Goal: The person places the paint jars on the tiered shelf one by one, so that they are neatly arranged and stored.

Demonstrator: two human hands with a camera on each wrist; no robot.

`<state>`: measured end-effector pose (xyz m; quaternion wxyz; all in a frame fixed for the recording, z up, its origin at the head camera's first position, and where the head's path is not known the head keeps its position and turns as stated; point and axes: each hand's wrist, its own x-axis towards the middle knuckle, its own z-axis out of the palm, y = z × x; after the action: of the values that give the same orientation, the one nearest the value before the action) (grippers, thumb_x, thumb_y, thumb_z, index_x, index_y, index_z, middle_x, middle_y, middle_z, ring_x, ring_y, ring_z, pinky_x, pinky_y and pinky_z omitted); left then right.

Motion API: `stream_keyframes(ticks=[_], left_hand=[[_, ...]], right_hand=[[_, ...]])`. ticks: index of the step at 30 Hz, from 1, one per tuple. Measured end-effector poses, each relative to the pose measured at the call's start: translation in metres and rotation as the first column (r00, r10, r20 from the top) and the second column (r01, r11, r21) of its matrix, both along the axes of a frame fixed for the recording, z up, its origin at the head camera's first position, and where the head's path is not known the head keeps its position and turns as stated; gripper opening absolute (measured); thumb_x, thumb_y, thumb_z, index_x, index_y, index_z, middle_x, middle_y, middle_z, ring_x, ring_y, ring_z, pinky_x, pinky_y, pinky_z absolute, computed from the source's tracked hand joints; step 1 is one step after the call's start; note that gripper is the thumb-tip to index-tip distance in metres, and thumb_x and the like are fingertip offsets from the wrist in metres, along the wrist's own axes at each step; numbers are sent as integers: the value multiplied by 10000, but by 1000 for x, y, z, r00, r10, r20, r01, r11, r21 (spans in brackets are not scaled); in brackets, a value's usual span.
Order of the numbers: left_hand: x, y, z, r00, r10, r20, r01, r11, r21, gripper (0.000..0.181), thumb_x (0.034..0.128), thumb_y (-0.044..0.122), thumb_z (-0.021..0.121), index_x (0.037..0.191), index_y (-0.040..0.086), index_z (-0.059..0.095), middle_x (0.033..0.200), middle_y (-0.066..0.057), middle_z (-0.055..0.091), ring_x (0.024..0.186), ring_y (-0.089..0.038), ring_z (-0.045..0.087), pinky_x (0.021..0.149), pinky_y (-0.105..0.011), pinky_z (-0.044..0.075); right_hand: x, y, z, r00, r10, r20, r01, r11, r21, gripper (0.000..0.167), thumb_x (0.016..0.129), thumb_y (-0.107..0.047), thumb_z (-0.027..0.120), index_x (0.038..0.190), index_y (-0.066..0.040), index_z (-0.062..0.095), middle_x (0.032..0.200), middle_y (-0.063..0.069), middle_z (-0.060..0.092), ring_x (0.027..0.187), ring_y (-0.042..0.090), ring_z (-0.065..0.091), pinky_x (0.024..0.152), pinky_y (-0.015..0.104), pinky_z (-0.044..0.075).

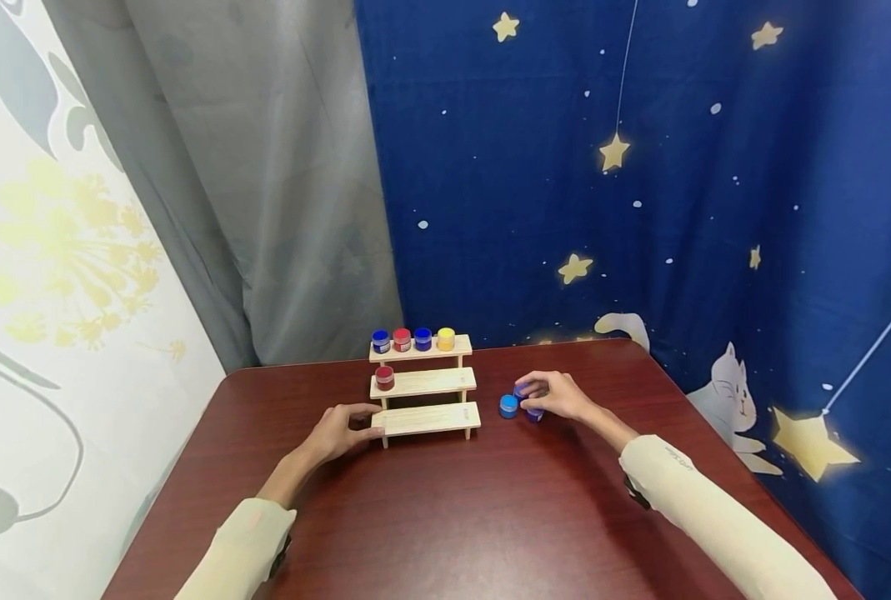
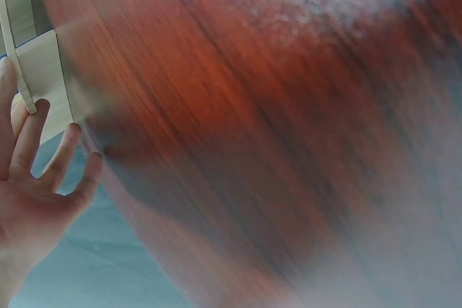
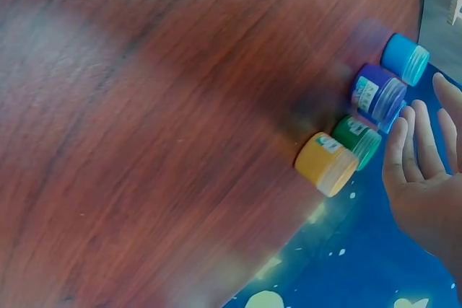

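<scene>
A three-step wooden stand (image 1: pixel 426 419) stands on the table, with my left hand (image 1: pixel 337 431) at the left end of its lowest step. Thumb and forefinger grip that end from front and back; in the left wrist view the other fingers spread beside the pale wood (image 2: pixel 45 70). My right hand (image 1: pixel 561 395) hovers at a cluster of small paint jars, its fingers loosely bent and apart. Near its fingertips are a light blue jar (image 3: pixel 405 58), a purple jar (image 3: pixel 379 94), a green jar (image 3: pixel 356 141) and an orange jar (image 3: pixel 326 164). Another blue jar is partly hidden by the fingers.
On the top step sit two dark blue jars (image 1: pixel 422 338), a red jar (image 1: pixel 402 339) and a yellow jar (image 1: pixel 446 338). A dark red jar (image 1: pixel 384 378) stands at the middle step's left end. Curtains (image 1: pixel 505 208) hang behind the brown table (image 1: pixel 445 517).
</scene>
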<state>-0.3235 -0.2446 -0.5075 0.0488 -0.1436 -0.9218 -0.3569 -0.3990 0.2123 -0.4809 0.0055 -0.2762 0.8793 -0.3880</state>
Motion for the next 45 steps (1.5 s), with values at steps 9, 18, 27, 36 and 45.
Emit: stream_keyframes(ticks=[9, 18, 27, 36, 45], left_hand=[[-1, 0, 1, 1000, 3, -5, -3, 1000, -2, 427, 883, 335, 850, 1250, 135, 760, 1182, -130, 749, 1103, -291, 712, 962, -504, 552], [0, 1, 1, 1000, 1, 0, -1, 1000, 6, 427, 875, 334, 858, 1244, 143, 763, 1184, -128, 748, 1106, -290, 709, 964, -506, 550], [0, 1, 0, 1000, 0, 13, 0, 1000, 8, 435, 878, 341, 855, 1256, 148, 758, 1194, -118, 746, 1100, -276, 712, 958, -489, 557], [1, 0, 1, 1000, 0, 11, 0, 1000, 12, 431, 875, 326, 858, 1250, 136, 760, 1191, -124, 746, 1100, -288, 712, 964, -498, 553], [0, 0, 1, 1000, -5, -2, 5, 1000, -21, 440, 885, 338, 847, 1256, 120, 754, 1210, -138, 740, 1136, -312, 700, 977, -511, 542]], right_hand=[[3, 9, -5, 1000, -26, 5, 26, 1000, -4, 415, 852, -39, 848, 1235, 37, 707, 1097, 207, 761, 1014, 364, 742, 938, 542, 556], [7, 15, -5, 999, -34, 5, 34, 999, -20, 407, 838, -22, 857, 1211, 51, 710, 1103, 250, 746, 1026, 407, 732, 922, 537, 563], [12, 19, -13, 999, -48, 21, 49, 998, -44, 412, 826, 3, 856, 1207, 60, 710, 1102, 268, 738, 999, 410, 735, 903, 525, 573], [15, 19, -19, 1000, -30, 8, 30, 1000, -6, 425, 844, -87, 871, 1223, 32, 719, 1115, 250, 743, 948, 335, 754, 857, 439, 603], [18, 16, -23, 999, 4, 48, -4, 1000, -2, 398, 837, -57, 868, 1199, 39, 734, 1058, 230, 754, 911, 300, 764, 806, 359, 616]])
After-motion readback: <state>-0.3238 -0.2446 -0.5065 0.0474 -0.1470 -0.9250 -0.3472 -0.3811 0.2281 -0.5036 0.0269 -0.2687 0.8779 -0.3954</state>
